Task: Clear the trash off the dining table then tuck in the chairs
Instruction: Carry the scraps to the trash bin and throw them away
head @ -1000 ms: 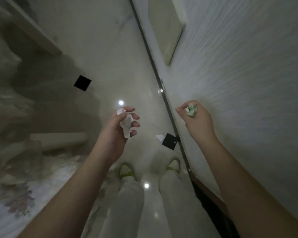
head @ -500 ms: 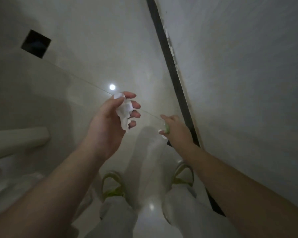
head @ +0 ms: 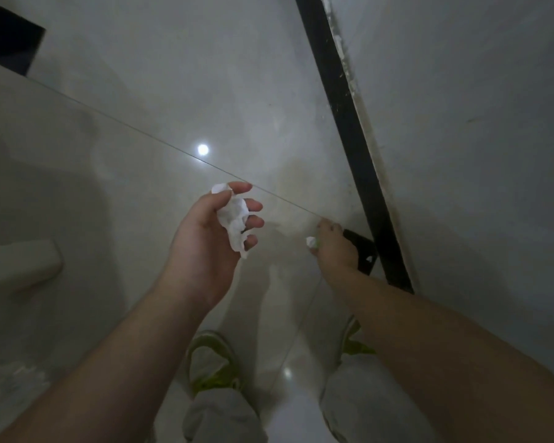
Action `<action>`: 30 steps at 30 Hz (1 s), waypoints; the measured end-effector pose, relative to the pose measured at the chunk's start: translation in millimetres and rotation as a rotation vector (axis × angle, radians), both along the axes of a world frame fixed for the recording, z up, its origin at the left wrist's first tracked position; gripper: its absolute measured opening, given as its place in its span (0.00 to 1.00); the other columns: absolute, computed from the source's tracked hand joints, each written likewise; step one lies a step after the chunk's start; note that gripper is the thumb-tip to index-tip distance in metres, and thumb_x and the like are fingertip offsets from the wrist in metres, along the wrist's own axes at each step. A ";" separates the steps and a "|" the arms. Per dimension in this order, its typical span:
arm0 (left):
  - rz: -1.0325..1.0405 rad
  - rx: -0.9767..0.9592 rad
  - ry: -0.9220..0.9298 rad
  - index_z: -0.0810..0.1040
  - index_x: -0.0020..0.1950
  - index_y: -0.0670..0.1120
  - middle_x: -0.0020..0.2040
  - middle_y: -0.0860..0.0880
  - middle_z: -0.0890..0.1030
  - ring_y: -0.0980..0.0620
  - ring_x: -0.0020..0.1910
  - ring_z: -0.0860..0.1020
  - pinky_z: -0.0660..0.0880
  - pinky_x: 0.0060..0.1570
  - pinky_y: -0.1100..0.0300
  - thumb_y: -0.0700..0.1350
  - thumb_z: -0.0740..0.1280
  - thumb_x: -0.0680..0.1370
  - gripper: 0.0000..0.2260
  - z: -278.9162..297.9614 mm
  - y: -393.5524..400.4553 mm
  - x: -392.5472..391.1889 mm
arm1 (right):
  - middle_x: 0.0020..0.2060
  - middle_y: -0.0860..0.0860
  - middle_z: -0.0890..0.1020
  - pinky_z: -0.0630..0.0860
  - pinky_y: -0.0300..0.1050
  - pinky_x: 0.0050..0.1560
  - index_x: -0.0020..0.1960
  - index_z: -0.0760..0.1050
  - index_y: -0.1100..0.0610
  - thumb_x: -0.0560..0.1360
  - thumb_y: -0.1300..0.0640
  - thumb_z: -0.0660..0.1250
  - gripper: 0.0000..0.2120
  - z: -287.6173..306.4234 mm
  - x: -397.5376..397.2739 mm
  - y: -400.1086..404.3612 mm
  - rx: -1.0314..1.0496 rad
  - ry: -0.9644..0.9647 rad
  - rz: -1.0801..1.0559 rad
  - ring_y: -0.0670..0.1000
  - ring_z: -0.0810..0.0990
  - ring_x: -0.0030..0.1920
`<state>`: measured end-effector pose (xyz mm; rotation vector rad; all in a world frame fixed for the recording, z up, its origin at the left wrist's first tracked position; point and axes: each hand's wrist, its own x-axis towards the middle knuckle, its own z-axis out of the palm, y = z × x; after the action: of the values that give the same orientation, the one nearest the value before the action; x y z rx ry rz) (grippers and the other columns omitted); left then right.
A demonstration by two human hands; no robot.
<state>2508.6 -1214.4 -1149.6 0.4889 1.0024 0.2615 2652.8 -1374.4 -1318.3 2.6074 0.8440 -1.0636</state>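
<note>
White paper: a crumpled white tissue (head: 234, 223) sits in the left hand (head: 205, 238), which is raised above the polished floor tiles (head: 160, 91).
Left hand grip: the fingers (head: 253, 204) curl loosely around the wad and the thumb presses it from above, so it is enclosed and unlikely to fall while carried.
Right hand: the right hand (head: 335, 247) reaches low toward the floor, close to the black skirting strip (head: 352, 129) at the foot of the wall (head: 477, 123).
Right hand grip: its fingertips pinch a small white scrap (head: 311, 242) with a hint of green under it; whether the scrap touches the tile cannot be told.
Likely reason: the scrap appears to be a stray bit of trash at floor level, which would explain the downward reach while the other hand keeps its load clear.
Stance: the person's feet in green-trimmed shoes (head: 215, 362) stand on the tiles directly below the arms.
Dark floor inset: a black square (head: 12, 38) lies at the far left edge of the floor.
Task position: no dining table, chair or bin is in view, so the trash is in the hands, not yet discarded.
</note>
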 end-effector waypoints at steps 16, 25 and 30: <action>0.091 -0.024 -0.095 0.77 0.51 0.46 0.42 0.48 0.78 0.51 0.37 0.74 0.66 0.38 0.58 0.47 0.59 0.74 0.10 196.8 10.4 -1.4 | 0.44 0.54 0.80 0.76 0.46 0.44 0.50 0.76 0.59 0.72 0.47 0.72 0.16 269.5 6.2 29.4 0.454 0.365 -0.692 0.53 0.79 0.44; 0.227 0.034 -0.216 0.76 0.52 0.46 0.42 0.48 0.77 0.52 0.37 0.74 0.66 0.37 0.60 0.47 0.59 0.73 0.11 397.9 32.4 -33.1 | 0.39 0.53 0.81 0.73 0.40 0.36 0.43 0.77 0.53 0.74 0.57 0.71 0.03 515.1 -21.4 77.8 0.722 0.495 -0.973 0.49 0.77 0.36; 0.281 0.128 -0.249 0.78 0.50 0.47 0.43 0.47 0.76 0.51 0.37 0.73 0.65 0.37 0.59 0.46 0.57 0.76 0.10 506.3 47.1 -84.3 | 0.45 0.59 0.82 0.81 0.43 0.45 0.54 0.73 0.62 0.76 0.70 0.64 0.08 632.1 -40.9 103.7 0.939 0.750 -1.089 0.52 0.83 0.41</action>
<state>2424.3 -1167.3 -643.3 0.4189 0.8120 0.6259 2611.9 -1270.7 -686.2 3.5529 -0.2541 -2.5123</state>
